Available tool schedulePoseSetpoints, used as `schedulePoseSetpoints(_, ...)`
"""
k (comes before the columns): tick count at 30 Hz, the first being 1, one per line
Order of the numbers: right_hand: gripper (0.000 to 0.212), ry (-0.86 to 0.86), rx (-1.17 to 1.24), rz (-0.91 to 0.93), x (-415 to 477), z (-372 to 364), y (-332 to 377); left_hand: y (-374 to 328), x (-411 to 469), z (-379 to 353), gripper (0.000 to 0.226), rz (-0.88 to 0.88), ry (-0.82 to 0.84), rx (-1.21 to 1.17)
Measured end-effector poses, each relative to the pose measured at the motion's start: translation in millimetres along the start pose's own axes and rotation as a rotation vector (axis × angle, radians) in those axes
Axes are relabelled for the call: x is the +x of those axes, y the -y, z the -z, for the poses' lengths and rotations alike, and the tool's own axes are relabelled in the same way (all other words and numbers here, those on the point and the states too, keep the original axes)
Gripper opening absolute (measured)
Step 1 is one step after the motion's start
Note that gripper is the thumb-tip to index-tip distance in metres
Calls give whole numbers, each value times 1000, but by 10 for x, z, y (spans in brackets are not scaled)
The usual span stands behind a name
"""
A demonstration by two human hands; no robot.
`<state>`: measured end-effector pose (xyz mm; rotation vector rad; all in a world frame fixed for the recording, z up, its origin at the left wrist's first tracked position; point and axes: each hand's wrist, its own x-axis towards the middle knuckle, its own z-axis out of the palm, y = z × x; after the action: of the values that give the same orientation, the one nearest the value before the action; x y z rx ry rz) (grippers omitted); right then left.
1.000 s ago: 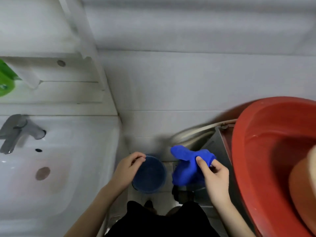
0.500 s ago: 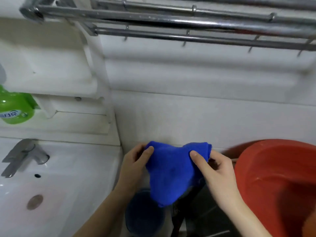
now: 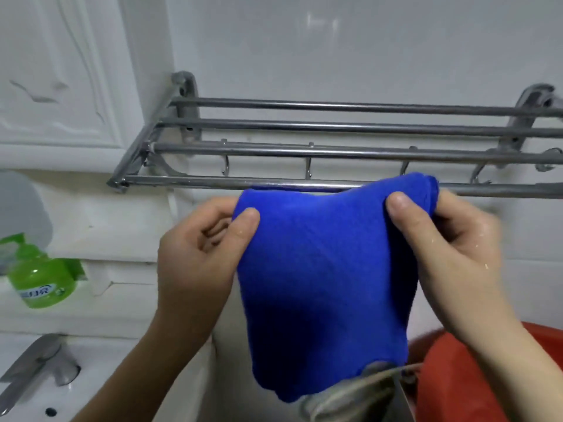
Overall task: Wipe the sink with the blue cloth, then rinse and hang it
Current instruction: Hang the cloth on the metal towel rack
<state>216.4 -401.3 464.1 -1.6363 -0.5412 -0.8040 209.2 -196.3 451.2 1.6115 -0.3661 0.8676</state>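
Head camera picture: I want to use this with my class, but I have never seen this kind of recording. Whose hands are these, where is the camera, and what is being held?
No machine here: a person wears a wide-angle camera on the head, looking forward and down, so you see their own two bare hands. The left hand and the right hand each pinch a top corner of the blue cloth between thumb and fingers, so it hangs down spread between them. Its top edge is up at the front bar of the metal towel rack on the tiled wall; it is not draped over the bar yet. Lower left is the white sink with its tap, and a green soap bottle stands on the ledge behind it. Lower right is part of a red basin.
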Motion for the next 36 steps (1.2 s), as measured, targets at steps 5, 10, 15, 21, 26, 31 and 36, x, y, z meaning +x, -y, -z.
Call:
schedulePoseSetpoints(5, 35, -11, 14, 123, 553, 60, 301, -334, 468, -5, 20, -170, -35, -40)
schedulePoseSetpoints(10, 48, 132, -120, 31, 853, 129, 299, -303, 780, 14, 10, -78, 6, 76)
schedulePoseSetpoints(15, 50, 265, -364, -171, 790, 166, 228, -143, 698, -1, 15, -34, -32, 361)
schedulePoseSetpoints(21, 45, 291, -695, -155, 668, 207, 342, -153, 664, 31, 20, -70, -42, 591)
schedulePoseSetpoints(26, 36, 125, -738, -74, 655, 219, 180, -140, 685, 4, 27, -114, 10, 579)
schedulePoseSetpoints(31, 11, 321, -760, 438, 629, 261, 39, -130, 718, 48, 14, -368, 179, 799)
schedulePoseSetpoints(36, 26, 505, -651, 321, 647, 336, 47, -102, 732, 163, 31, -263, 438, 802)
